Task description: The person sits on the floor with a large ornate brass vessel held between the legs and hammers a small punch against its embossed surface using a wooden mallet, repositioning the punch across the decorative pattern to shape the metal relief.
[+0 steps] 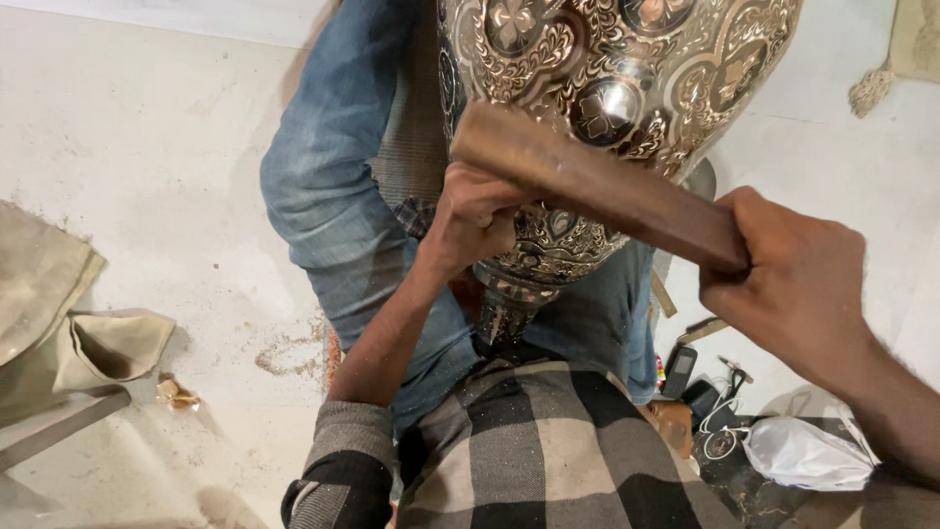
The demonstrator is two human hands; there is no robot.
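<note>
Crowding hands (470, 220): engraved vase (607, 88), wooden block (597, 186)

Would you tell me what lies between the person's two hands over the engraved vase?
In the head view, a brown wooden block spans from the left hand to the right hand, which grips its end, lying across the engraved metal vase.

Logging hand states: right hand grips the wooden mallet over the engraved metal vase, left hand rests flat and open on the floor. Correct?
Not quite. In the head view the left hand is closed against the engraved metal vase, not on the floor. The right hand does grip the wooden mallet.
</note>
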